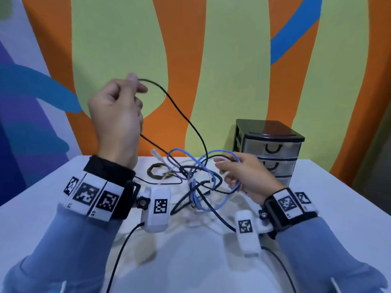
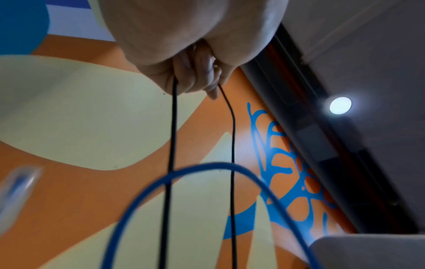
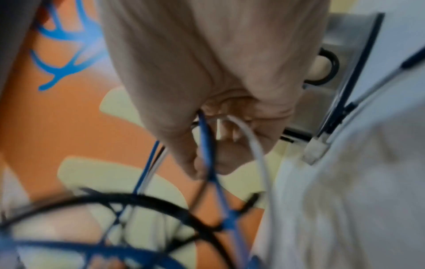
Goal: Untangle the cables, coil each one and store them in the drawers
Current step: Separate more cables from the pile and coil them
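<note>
My left hand (image 1: 118,106) is raised above the table's left side and pinches a thin black cable (image 1: 184,115), which runs down in two strands (image 2: 171,138) into the tangle. The tangle (image 1: 198,182) of blue, black and white cables lies mid-table. My right hand (image 1: 243,174) grips a bunch of loops there: a blue cable (image 3: 207,145), a white cable (image 3: 255,145) and black strands pass through its curled fingers. The small drawer unit (image 1: 268,149) stands behind my right hand with its drawers shut.
A small coiled dark-and-yellow wire (image 1: 155,171) lies on the white table (image 1: 338,208) left of the tangle. A clear network plug (image 1: 155,154) sticks up behind it. A white connector (image 3: 314,147) rests near the drawer unit. The painted wall is close behind.
</note>
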`<action>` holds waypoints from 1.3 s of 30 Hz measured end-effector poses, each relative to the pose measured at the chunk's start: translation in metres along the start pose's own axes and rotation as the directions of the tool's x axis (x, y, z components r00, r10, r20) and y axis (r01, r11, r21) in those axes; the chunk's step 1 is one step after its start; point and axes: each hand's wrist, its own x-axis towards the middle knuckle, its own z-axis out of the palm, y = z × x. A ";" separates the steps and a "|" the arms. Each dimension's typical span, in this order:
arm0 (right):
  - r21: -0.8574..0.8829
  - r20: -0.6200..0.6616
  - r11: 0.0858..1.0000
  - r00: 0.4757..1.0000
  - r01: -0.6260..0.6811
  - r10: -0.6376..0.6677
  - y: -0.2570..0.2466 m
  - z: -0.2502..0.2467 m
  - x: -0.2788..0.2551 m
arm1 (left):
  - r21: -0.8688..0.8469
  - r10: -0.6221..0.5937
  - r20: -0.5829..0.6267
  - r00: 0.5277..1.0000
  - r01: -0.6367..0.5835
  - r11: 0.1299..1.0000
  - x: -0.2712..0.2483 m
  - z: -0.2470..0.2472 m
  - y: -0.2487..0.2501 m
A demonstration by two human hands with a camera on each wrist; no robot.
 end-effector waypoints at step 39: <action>0.556 0.001 0.829 0.997 0.064 -0.078 -0.028 -0.002 -0.008 | 0.699 -0.249 0.715 0.654 -0.654 0.288 -0.037 0.009 -0.014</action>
